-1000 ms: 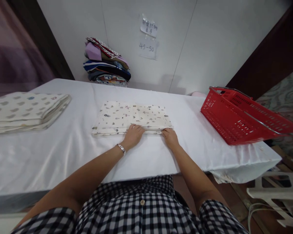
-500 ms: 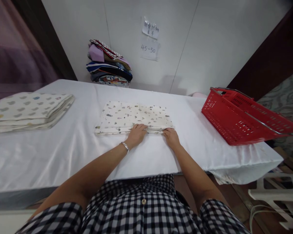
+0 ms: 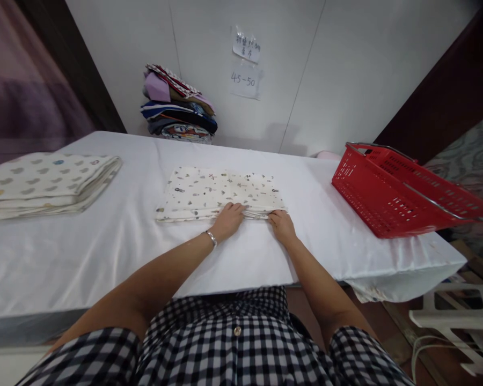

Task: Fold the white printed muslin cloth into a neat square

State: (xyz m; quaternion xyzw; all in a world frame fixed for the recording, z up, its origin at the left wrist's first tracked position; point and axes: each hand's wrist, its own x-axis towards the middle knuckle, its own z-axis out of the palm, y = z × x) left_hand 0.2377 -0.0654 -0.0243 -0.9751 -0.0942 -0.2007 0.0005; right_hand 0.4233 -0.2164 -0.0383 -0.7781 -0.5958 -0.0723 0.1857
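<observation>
A folded cream cloth (image 3: 221, 187) with small printed figures lies flat on the white-covered table in front of me. My left hand (image 3: 228, 221), with a bracelet at the wrist, has its fingers curled over the cloth's near edge, right of its middle. Close to the near right corner, my right hand (image 3: 282, 226) pinches the layered edge between thumb and fingers. Several layers show along that edge between the two hands. The fingertips under the fold are hidden.
Another folded cloth (image 3: 44, 179) with grey shapes lies at the left. A red plastic basket (image 3: 390, 195) stands on the right of the white tablecloth (image 3: 137, 257). Several folded fabrics (image 3: 179, 110) are stacked against the back wall. A white plastic stool (image 3: 459, 316) is at lower right.
My left hand has slid slightly right along the cloth's near edge. My right hand keeps nearly the same place at the corner, and the cloth has barely moved.
</observation>
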